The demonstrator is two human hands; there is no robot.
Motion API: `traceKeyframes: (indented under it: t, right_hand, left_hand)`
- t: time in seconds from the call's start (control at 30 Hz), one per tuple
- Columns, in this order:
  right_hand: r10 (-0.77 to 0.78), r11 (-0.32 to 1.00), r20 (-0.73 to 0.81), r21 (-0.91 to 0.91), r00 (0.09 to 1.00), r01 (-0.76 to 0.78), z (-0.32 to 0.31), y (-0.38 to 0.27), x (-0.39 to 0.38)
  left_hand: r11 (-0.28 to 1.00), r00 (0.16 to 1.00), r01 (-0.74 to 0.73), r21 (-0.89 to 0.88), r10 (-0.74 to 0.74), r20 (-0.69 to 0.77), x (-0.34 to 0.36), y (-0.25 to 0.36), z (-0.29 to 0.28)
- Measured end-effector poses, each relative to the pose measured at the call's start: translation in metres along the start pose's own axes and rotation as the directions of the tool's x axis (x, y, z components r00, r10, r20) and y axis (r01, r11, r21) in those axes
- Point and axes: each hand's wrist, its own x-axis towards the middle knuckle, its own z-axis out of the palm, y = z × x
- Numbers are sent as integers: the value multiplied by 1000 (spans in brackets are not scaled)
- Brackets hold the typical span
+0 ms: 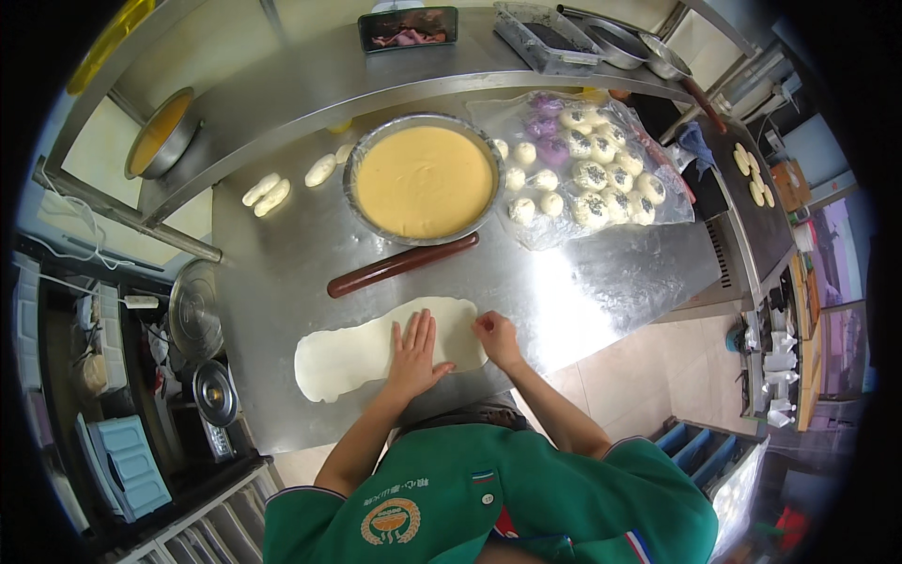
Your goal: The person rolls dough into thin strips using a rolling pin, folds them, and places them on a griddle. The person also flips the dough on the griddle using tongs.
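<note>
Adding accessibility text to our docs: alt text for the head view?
A person's left hand lies flat on a pale dough sheet, the right hand at its right end, on a metal table. Beyond are a brown rolling pin, a bowl of yellow mixture and dough balls on clear plastic.

A green short-sleeved polo shirt (432,508) is worn, its sleeve hems (315,489) edged with dark and white piping. The chest is marked with a round orange bowl-and-leaf emblem (391,522) below pale lettering (395,489). The placket is fitted with a round white button (488,499); the left hand (418,359) and right hand (499,340) are seen bare.
</note>
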Motion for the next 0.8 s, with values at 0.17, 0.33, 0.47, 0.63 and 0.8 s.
traceKeyframes:
  t: [0.17, 0.33, 0.47, 0.63, 0.8]
  right_hand:
    - [268, 89, 644, 724, 716, -684, -34, -22, -1]
    - [19, -50, 704, 710, 710, -703, -101, -72, 26]
    - [-164, 127, 556, 831, 815, -541, -174, -66, 59]
    - [63, 596, 96, 795, 993, -114, -261, 61, 105]
    - [-39, 980, -89, -197, 995, 21, -271, 167, 101]
  left_hand:
    - [998, 992, 40, -50, -34, 118, 8, 15, -23]
    - [935, 942, 154, -320, -237, -238, 13, 37, -3]
    - [917, 787, 76, -392, -297, -541, 66, 92, -1]
    - [947, 922, -38, -318, -89, -377, 149, 175, 28]
    - [982, 979, -123, -145, 145, 147, 171, 186, 69]
